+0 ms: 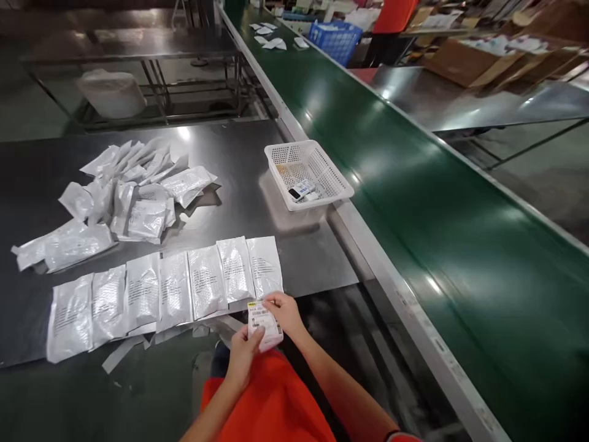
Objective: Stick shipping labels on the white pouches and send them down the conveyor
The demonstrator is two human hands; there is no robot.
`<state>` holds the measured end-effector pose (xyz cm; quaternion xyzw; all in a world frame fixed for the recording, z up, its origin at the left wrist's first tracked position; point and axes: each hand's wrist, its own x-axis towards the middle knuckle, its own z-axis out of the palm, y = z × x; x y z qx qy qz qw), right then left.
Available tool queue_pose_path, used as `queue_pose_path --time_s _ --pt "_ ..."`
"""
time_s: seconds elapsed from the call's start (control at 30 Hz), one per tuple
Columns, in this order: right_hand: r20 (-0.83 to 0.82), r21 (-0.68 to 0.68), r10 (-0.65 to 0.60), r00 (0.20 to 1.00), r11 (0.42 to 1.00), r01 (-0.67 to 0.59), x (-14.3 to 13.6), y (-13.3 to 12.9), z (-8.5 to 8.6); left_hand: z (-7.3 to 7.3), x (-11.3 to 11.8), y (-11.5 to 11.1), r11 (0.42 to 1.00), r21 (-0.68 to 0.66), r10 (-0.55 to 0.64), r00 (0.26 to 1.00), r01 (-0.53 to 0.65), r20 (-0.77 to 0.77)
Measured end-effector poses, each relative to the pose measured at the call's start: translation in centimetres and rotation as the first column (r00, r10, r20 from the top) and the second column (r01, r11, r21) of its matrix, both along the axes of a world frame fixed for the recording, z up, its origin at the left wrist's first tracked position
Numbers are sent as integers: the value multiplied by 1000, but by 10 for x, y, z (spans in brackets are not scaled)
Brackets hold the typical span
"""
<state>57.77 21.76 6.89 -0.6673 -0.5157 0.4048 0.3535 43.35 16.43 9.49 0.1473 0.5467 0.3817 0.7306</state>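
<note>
Close to my body, past the table's front edge, my left hand (pixel 243 353) grips a white printed label sheet (pixel 264 326) with a barcode and a yellow strip, thumb on top. My right hand (pixel 283 310) pinches the upper edge of that sheet between its fingers. Just beyond lies a row of several white padded mailers (pixel 205 279), side by side along the table edge, printed text facing up. The mailer at the right end (pixel 264 264) is nearest to my right hand. Farther left, more white mailers (pixel 138 184) are heaped loosely.
A white perforated basket (pixel 304 178) with a few small items stands at the steel table's (pixel 239 159) right side. A green conveyor belt (pixel 391 202) runs along the right, with packets (pixel 273 43) far up it. Beyond are a blue crate (pixel 335 40), cardboard boxes (pixel 469 61) and a person in red (pixel 394 15).
</note>
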Motion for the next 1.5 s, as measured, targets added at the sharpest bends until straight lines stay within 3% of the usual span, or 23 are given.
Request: queue_pose_path --time_s 0.13,0.23,0.33,0.4,0.5,0.57,0.67,0.73,0.87,1.03,1.1,1.17,1.27,1.37,1.5 --pt "194 52 -82 978 996 73 30 83 -36 -31 23 3 992 -129 15 999 -11 36" --pt "263 62 -85 961 996 70 37 132 -60 -59 33 4 983 -180 -5 999 14 48" --pt "325 48 -46 945 998 32 35 151 -78 -79 38 1 984 -149 -92 995 96 37" --pt "411 45 -24 911 999 5 34 150 -85 -85 39 -3 978 -129 -164 986 165 19" --pt "582 86 -75 810 996 31 28 138 -89 -78 35 -9 946 -88 -315 949 313 -9" --pt "668 110 -36 744 993 -51 19 128 -90 -65 27 -12 925 -39 -379 924 377 -44" --pt "722 9 248 646 930 -368 2 113 -94 -41 6 -13 935 11 -346 916 355 -203" --pt "715 -74 371 593 883 -463 -4 106 -96 -27 -10 -12 941 26 -307 880 339 -361" --pt "732 -80 366 574 884 -461 8 109 -97 -14 -34 -6 952 54 -236 832 302 -502" --pt "755 -94 349 555 895 -436 35 115 -92 -22 -41 -1 964 80 -195 877 255 -438" --pt "715 -109 404 571 871 -479 37 105 -84 -23 -40 0 954 115 -207 887 276 -413" --pt "585 -73 448 676 859 -506 30 89 -71 -21 -39 0 935 148 -236 880 321 -412" --pt "128 -11 424 897 905 -426 6 63 -44 -17 -40 -1 905 177 -304 879 386 -366" --pt "-277 -75 366 888 914 -400 -23 45 -19 -21 -45 -6 890 193 -349 890 413 -294" --pt "-332 -114 268 904 940 -320 -47 32 -1 -34 -57 -4 936 187 -221 912 298 -347"
